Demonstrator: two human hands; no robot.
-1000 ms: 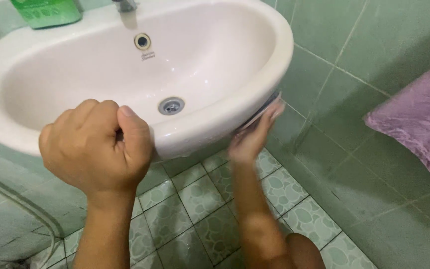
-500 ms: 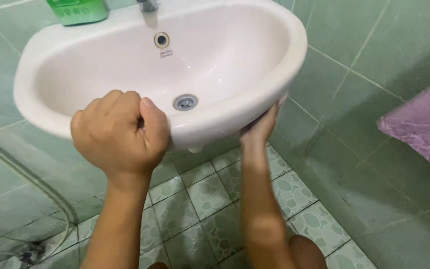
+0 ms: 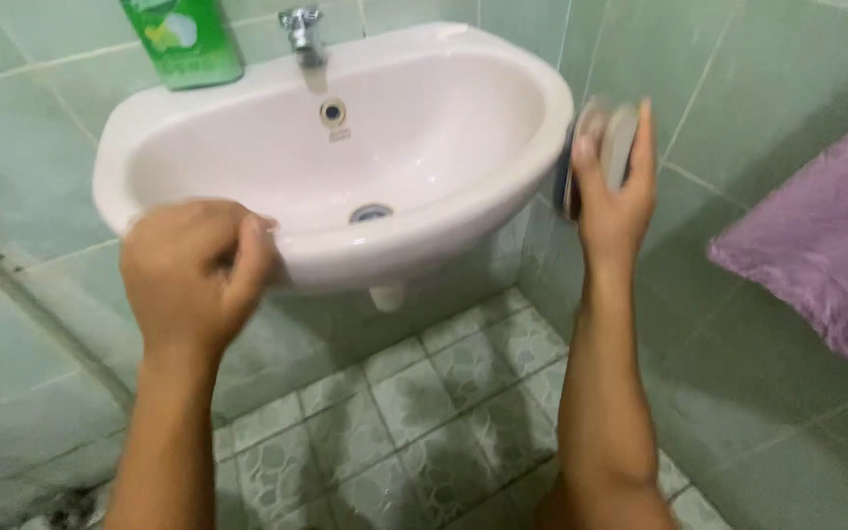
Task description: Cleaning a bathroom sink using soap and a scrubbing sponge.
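- Left hand (image 3: pixel 193 270) sat left of centre in the frame, fingers curled together over the front rim of the white wall-mounted washbasin (image 3: pixel 463 211), gripping it.
- Right hand (image 3: pixel 612 196) was at right of centre, just beside the basin's right outer edge, fingers closed around a small scrubbing pad (image 3: pixel 606 147).
- Pad was blurred; looked light-coloured with a dark side facing the basin, held upright against or right next to the rim — contact not clear.
- Chrome tap (image 3: pixel 301 29) stood at top centre on the basin's back ledge.
- Green plastic bottle (image 3: pixel 181 39) stood at upper left on the ledge, left of the tap.
- Drain (image 3: pixel 371 212) showed in the bowl's bottom, overflow hole above it.
- Purple cloth (image 3: pixel 817 245) hung at the right edge, well apart from the basin.
- Green wall tiles all round; patterned floor tiles (image 3: pixel 414 402) at bottom centre.
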